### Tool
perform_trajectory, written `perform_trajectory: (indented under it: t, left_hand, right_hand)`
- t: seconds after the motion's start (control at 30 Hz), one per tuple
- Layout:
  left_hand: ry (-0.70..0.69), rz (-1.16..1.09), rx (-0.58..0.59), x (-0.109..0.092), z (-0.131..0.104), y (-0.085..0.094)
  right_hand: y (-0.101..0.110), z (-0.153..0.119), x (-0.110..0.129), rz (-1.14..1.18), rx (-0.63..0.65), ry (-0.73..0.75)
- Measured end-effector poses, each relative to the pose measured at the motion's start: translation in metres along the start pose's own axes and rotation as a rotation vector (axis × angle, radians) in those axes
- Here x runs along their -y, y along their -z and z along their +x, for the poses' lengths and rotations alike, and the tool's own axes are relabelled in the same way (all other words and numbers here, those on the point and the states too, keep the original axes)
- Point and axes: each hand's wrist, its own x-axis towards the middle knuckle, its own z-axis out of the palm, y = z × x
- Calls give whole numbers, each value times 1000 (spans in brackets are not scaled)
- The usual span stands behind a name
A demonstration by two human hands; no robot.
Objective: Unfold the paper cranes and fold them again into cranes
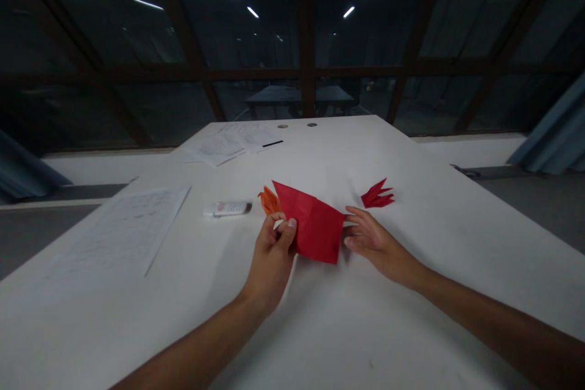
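A folded sheet of red paper [315, 225] is held up over the white table, with creases across its face. My left hand [275, 250] pinches its left edge, thumb on the front. At its right edge is my right hand [370, 241], fingers apart, the fingertips beside or just touching the paper. Behind the red sheet, partly hidden by it, lies an orange folded paper piece [269, 200]. A small red folded paper piece with pointed tips [378, 194] rests on the table beyond my right hand.
A white table [411, 207] stretches toward dark windows. On it are a white packet-like object [228, 208] left of the orange piece, a written sheet [123, 228] at the left, and more papers [223, 143] with a black pen-like stick [273, 144] farther back.
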Motion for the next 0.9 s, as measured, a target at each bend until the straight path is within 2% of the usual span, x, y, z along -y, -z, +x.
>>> perform_trajectory:
  t: [0.17, 0.27, 0.33, 0.47, 0.63, 0.8, 0.9]
  left_hand:
    - [2, -52, -7, -6, 1, -2]
    - [-10, 58, -8, 0, 4, 4]
    - [-42, 166, -18, 5, 8, 10]
    - [-146, 362, 23, 9, 15, 19]
    - [-175, 576, 35, 11, 16, 23]
    - [-119, 519, 127, 13, 16, 25]
    - [-90, 425, 185, 13, 16, 25]
  right_hand:
    - [-2, 0, 6, 216, -3, -101]
    - [-6, -2, 13, 361, 31, -143]
    - [-6, -3, 15, 357, 20, -99]
    - [-3, -3, 14, 194, -34, 13]
    - [6, -2, 9, -200, -87, 68]
    - [20, 2, 2, -303, 53, 115]
    - [26, 5, 4, -511, 3, 215]
